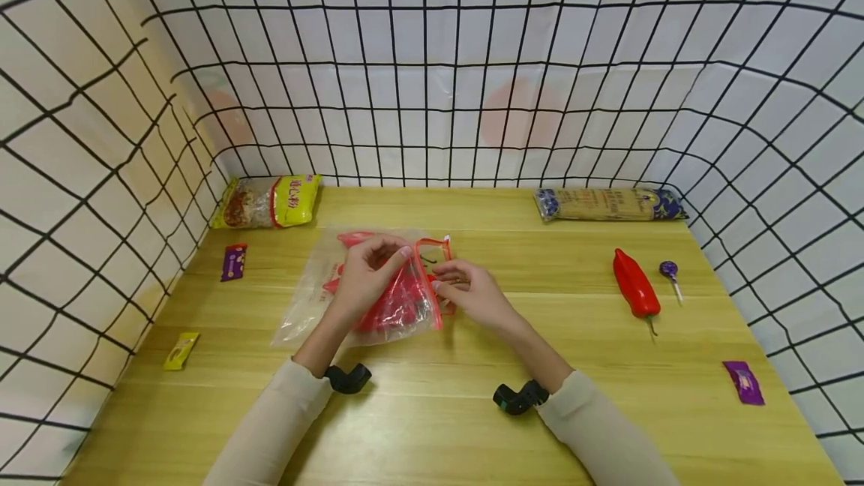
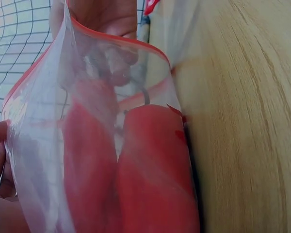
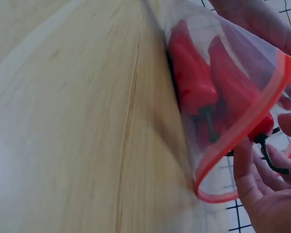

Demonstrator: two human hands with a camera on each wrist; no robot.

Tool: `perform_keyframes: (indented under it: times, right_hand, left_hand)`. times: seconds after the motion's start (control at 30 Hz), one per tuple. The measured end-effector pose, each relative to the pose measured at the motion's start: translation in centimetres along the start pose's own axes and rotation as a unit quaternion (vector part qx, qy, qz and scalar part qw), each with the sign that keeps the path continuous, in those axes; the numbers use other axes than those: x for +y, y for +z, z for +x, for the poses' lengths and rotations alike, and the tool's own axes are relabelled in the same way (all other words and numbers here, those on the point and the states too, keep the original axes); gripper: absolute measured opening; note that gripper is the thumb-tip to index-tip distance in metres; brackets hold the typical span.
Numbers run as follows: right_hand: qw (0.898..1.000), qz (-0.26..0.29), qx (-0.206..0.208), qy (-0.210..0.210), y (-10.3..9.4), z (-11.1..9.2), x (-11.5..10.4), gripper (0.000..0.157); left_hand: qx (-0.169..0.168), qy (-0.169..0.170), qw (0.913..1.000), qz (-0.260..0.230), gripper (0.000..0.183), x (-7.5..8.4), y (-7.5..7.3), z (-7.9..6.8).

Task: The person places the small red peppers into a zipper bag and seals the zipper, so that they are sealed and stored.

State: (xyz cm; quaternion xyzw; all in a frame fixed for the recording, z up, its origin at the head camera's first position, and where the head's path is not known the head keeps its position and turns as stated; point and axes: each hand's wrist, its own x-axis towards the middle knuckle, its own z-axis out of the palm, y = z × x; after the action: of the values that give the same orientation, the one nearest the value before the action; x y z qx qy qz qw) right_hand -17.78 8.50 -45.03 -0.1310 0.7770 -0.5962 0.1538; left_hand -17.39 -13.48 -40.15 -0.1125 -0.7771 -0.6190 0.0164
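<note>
A clear zip bag [image 1: 304, 313] with a red-edged mouth lies toward the left of the table, its mouth facing right. Red peppers [image 3: 191, 73] show through the plastic, lying side by side. My left hand [image 1: 364, 272] pinches the bag's upper edge and keeps the mouth spread. At the mouth, the fingers of my right hand [image 1: 475, 295] are around the stem end of one red pepper [image 3: 235, 77], thumb on one side and fingers on the other. That pepper's green stem [image 3: 269, 158] sticks out past the red edge.
Another red pepper [image 1: 634, 283] and a purple lollipop [image 1: 669, 270] lie at right. Small wrapped candies, purple [image 1: 233, 262], yellow [image 1: 181, 351] and purple [image 1: 744, 382], sit near the sides. A yellow food bag [image 1: 270, 202] and a noodle pack [image 1: 610, 204] lie along the black wire grid [image 1: 424, 64].
</note>
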Motion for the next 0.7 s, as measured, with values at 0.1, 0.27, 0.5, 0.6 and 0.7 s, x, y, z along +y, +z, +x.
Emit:
perform_keyframes:
  times: [0.1, 0.27, 0.5, 0.6, 0.7]
  right_hand:
    - [1.0, -0.006, 0.012, 0.001, -0.1, -0.3, -0.1, 0.041]
    - [0.998, 0.042, 0.034, -0.009, -1.7, -2.0, -0.1, 0.038]
    - [0.993, 0.1, 0.013, -0.055, -2.4, -2.6, 0.0, 0.032]
    - [0.993, 0.105, 0.011, -0.052, -1.6, -2.2, -0.2, 0.03]
    - [0.995, 0.09, 0.002, -0.044, -0.5, -1.7, -0.5, 0.03]
  left_hand:
    - [-0.001, 0.005, 1.0, 0.003, 0.022, 0.0, 0.0, 0.0]
    - [0.003, 0.006, 1.0, 0.004, 0.023, -2.1, 0.0, 0.7]
    - [0.0, 0.016, 0.9998, 0.007, 0.029, -3.4, 0.3, 1.2]
    - [-0.003, 0.022, 0.9998, 0.004, 0.03, -3.3, 0.4, 1.1]
    - [0.0, 0.027, 0.9996, -0.002, 0.03, -3.3, 0.4, 1.1]
